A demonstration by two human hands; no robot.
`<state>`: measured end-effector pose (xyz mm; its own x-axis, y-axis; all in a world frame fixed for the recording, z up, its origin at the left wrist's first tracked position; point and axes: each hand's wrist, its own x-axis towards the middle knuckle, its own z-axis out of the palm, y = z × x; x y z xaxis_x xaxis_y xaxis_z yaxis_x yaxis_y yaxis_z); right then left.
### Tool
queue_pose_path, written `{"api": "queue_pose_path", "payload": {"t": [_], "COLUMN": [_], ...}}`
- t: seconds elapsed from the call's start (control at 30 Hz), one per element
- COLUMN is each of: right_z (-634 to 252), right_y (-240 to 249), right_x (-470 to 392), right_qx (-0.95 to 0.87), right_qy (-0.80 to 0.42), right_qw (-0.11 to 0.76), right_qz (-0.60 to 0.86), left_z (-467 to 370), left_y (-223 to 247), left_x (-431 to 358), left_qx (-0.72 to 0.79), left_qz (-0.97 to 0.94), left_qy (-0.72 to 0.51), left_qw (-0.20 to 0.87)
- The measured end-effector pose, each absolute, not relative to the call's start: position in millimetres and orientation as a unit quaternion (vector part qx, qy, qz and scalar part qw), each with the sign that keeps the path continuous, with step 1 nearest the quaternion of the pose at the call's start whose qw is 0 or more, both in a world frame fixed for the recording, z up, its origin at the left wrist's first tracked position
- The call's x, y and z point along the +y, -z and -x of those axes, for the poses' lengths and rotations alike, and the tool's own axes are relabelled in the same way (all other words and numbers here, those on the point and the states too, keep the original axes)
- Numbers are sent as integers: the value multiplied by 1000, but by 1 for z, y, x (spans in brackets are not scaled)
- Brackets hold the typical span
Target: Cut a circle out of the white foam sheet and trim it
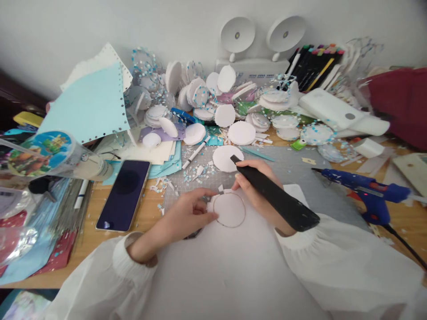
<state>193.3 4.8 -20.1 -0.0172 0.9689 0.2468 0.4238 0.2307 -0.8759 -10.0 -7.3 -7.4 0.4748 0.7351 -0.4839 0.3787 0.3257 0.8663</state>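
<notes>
My left hand (190, 215) has its thumb and index finger closed at the left edge of a white disc (230, 211). A thin gold-coloured ring (244, 212) lies against the disc's face. My right hand (255, 184) is wrapped round a long black tool (278, 195) with a narrow tip; its exact kind is unclear. The tool slants across the hand, its tip pointing away from me. Just beyond that tip, a loose white disc (224, 159) rests on the grey cutting mat (283, 162). Small white scraps lie near my left fingertips.
A blue hot glue gun (373, 191) lies at the right, its cord trailing forward. At the left are a phone (124, 195) and a tilted plastic cup (60, 155). Piled white discs (242, 132) line the back, before a twin-headed lamp (255, 66) and markers (315, 69).
</notes>
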Motion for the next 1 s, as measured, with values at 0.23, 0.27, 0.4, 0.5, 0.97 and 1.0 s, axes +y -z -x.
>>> {"api": "queue_pose_path", "payload": {"t": [0.23, 0.27, 0.4, 0.5, 0.97, 1.0], "right_z": [-198, -198, -201, -202, -199, -199], "right_y": [8, 8, 10, 10, -2, -2], "right_x": [1, 0, -1, -2, -14, -15], "right_qx": [-611, -604, -551, -509, -421, -419], "right_qy": [-327, -326, -304, -299, -414, -436], "right_qw": [499, 514, 589, 640, 687, 686], "right_qz": [520, 515, 508, 492, 424, 405], "left_z": [15, 15, 15, 15, -16, -17], "left_y": [4, 3, 0, -5, -19, -19], "left_x": [-2, -2, -2, -2, 11, 10], "left_qx": [468, 468, 464, 464, 466, 459], "left_qz": [-546, -545, -549, -561, -470, -486], "left_qy": [-101, -99, -97, -96, -136, -133], "left_qw": [687, 688, 689, 679, 737, 732]}}
